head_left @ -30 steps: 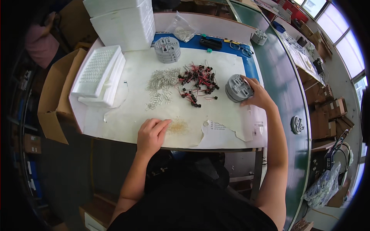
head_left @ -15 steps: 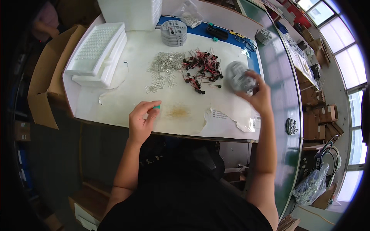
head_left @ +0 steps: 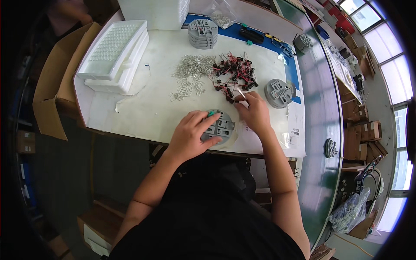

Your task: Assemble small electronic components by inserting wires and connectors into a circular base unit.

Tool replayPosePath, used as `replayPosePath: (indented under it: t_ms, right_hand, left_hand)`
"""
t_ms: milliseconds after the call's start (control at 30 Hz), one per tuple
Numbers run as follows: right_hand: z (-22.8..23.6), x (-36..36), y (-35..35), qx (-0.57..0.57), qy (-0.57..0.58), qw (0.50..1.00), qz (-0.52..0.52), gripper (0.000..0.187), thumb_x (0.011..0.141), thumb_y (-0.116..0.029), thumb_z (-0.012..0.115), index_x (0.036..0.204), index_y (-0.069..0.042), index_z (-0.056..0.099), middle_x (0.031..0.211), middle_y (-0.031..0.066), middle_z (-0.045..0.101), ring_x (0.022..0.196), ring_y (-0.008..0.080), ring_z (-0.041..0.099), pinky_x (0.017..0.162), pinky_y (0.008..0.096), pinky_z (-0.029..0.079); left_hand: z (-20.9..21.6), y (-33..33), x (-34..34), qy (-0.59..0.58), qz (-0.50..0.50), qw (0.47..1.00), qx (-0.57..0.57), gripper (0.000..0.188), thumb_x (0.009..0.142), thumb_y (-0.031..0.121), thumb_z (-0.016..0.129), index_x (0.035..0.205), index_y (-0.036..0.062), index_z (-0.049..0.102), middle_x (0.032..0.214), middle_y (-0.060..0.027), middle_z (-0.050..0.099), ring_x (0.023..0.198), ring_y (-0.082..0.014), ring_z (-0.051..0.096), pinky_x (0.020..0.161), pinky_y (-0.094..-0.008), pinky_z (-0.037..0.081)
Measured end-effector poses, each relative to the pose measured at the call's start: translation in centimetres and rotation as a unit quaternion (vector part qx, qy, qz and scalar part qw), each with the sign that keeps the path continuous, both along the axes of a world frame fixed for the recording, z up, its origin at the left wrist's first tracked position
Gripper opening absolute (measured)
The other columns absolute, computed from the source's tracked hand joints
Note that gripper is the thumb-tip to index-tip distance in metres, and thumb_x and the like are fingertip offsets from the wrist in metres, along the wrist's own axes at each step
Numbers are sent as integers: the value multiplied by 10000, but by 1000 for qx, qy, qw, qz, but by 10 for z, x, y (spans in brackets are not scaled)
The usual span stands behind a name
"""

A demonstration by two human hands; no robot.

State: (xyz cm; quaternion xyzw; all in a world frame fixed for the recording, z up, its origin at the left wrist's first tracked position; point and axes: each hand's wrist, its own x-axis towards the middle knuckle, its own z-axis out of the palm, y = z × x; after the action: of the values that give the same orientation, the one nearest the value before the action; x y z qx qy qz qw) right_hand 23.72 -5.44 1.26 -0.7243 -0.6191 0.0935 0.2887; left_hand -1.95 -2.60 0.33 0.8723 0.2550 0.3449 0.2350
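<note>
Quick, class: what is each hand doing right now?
Left hand: resting on the grey round fixture, small green part at fingertips.
Right hand: pinching a small metal piece.

An assembly workshop or small factory floor. Beyond the left hand (head_left: 193,132), white moulded component trays (head_left: 115,52) lie stacked on a white work table (head_left: 143,108), with an open cardboard carton (head_left: 52,86) further to that side. Ahead of both hands lie a heap of small metal clips (head_left: 190,71) and a tangle of red-and-black wired parts (head_left: 234,73); grey round fixtures (head_left: 203,31) are stacked behind these. Past the right hand (head_left: 255,115) runs a long green bench (head_left: 316,112), then more cartons (head_left: 366,134) below large industrial windows (head_left: 390,56).
</note>
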Motion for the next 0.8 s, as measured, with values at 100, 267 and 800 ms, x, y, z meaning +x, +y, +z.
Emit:
replayPosePath:
  t_ms: [100, 267, 800]
  right_hand:
    - [13, 0, -7, -24, 137, 988, -70, 214, 868, -140, 834, 1048, -57, 755, 976, 101, 748, 683, 241, 650, 637, 355, 515]
    - [50, -27, -34, 57, 141, 988, 37, 193, 849, -34, 827, 1023, -56, 746, 991, 66, 745, 679, 170, 635, 599, 299, 491]
    - [39, -44, -48, 173, 151, 955, 187, 253, 840, 116, 802, 1021, -53, 748, 1023, 54, 740, 776, 124, 672, 608, 243, 483]
  left_hand:
    - [0, -1, 6, -13, 8, 1000, 0, 635, 803, 281, 909, 1363, 80, 688, 1207, -124, 669, 1100, -322, 649, 961, -423, 536]
    - [11, 11, 3, -135, 12, 988, -73, 593, 816, 276, 916, 1314, 29, 709, 1150, -133, 710, 1041, -282, 677, 945, -400, 536]
    - [45, 13, 7, -121, -66, 913, -384, 264, 969, 191, 811, 1111, -24, 757, 885, -17, 734, 797, -80, 634, 715, -251, 492]
